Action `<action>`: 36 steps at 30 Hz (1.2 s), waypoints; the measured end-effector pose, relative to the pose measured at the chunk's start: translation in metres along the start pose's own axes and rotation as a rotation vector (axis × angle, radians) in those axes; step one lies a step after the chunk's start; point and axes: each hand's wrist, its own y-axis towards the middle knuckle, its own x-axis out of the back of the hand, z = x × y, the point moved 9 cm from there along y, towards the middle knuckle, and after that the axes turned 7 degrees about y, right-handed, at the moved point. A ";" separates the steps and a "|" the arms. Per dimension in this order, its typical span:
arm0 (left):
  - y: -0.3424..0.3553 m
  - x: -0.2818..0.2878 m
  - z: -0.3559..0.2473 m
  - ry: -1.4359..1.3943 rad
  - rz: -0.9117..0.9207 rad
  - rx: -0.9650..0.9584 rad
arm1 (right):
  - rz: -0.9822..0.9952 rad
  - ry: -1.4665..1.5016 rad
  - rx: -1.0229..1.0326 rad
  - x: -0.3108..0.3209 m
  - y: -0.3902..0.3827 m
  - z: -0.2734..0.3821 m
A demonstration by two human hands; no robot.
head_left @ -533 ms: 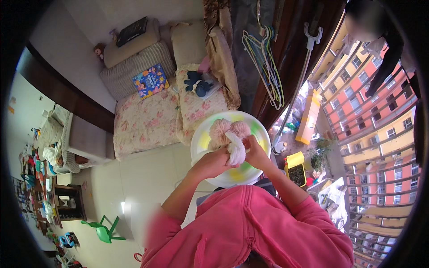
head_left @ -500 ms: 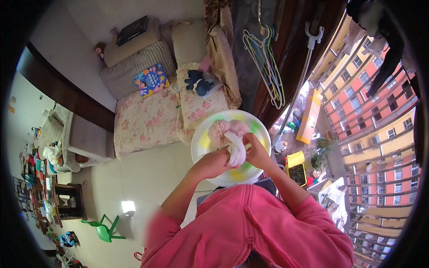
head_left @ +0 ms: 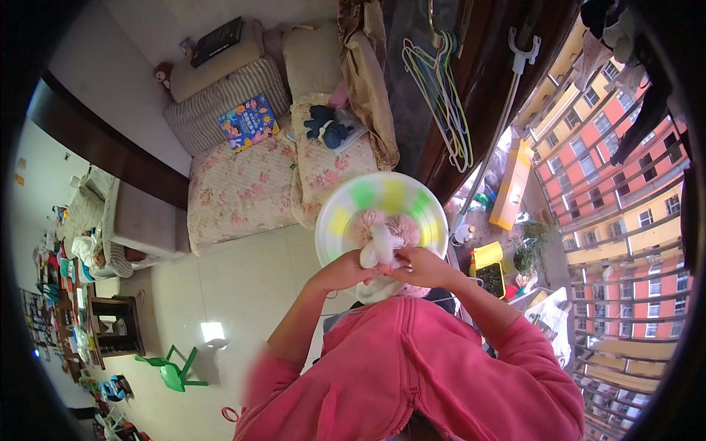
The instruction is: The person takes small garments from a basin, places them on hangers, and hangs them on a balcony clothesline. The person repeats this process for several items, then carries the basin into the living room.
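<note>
My left hand (head_left: pixel 346 270) and my right hand (head_left: pixel 419 266) are closed on a twisted white cloth item (head_left: pixel 380 246), meeting over the lower part of a round white basin (head_left: pixel 357 192) with yellow and green patches. Two fluffy pale pink pompoms (head_left: pixel 403 228) lie just beyond my fingers, against the white cloth. Some pink and white material (head_left: pixel 412 289) shows below my hands; the fingertips are partly hidden in the cloth.
Plastic hangers (head_left: pixel 456 140) and a pole (head_left: pixel 500 117) hang beside the basin. A floral bed (head_left: pixel 243 198) with a blue book lies beyond. A yellow planter (head_left: pixel 487 259) and window bars (head_left: pixel 603 309) are right; a green chair (head_left: pixel 173 373) stands lower left on the tiled floor.
Both hands and the white cloth have moved down toward the basin's near side and drawn closer together. More of the basin's far half shows, and the pompoms sit lower in the view.
</note>
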 end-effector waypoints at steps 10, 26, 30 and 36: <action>0.001 -0.010 -0.048 0.247 -0.110 -0.327 | -0.242 0.902 0.026 0.040 0.041 0.005; -0.019 0.006 -0.014 -0.377 -0.082 -0.091 | -0.449 0.334 0.173 0.048 -0.024 -0.018; -0.013 0.001 -0.010 -0.388 -0.071 -0.072 | -0.384 0.193 0.261 0.039 -0.034 -0.028; -0.012 0.002 -0.002 -0.329 -0.069 -0.099 | -0.057 0.371 0.296 0.016 -0.048 0.032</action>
